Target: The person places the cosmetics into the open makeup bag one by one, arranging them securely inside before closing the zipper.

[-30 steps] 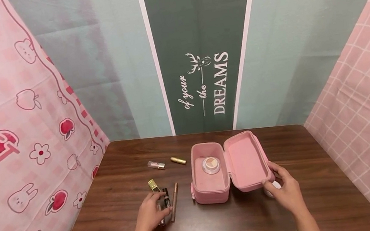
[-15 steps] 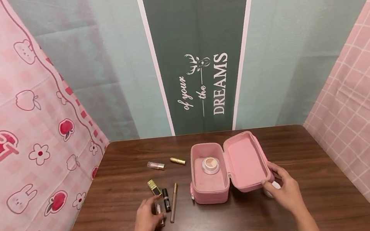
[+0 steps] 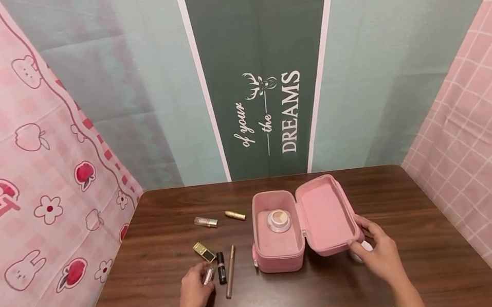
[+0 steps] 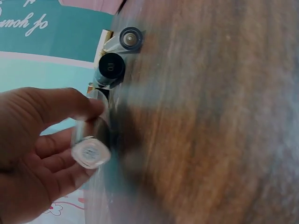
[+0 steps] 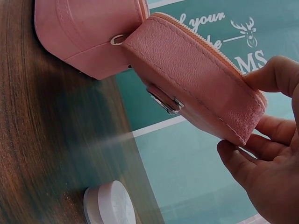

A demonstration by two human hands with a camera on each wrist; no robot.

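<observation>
A pink zippered makeup case (image 3: pixel 281 263) stands on the table with its lid (image 3: pixel 327 215) folded out to the right. My right hand (image 3: pixel 378 250) pinches the lid's outer corner between thumb and fingers; in the right wrist view the lid (image 5: pixel 196 79) is tilted, clear of the table. My left hand (image 3: pixel 194 291) grips a small clear lip gloss tube (image 3: pixel 208 275), its squarish end (image 4: pixel 91 153) facing the left wrist camera. Right beside that hand lie a black tube (image 3: pixel 221 268), a brown pencil-like stick (image 3: pixel 231 272) and a gold-and-black lipstick (image 3: pixel 204 252).
Inside the case sits a round pot with a sectioned cream top (image 3: pixel 279 220). Farther back lie another clear gloss tube (image 3: pixel 206 222) and a gold tube (image 3: pixel 235 215). A round white-topped jar (image 5: pixel 110 203) stands beneath the lid, near my right hand.
My left hand has shifted from above the black tube to the clear lip gloss tube and grasped it; the tube now tilts in the fingers. My right hand stays on the lid.
</observation>
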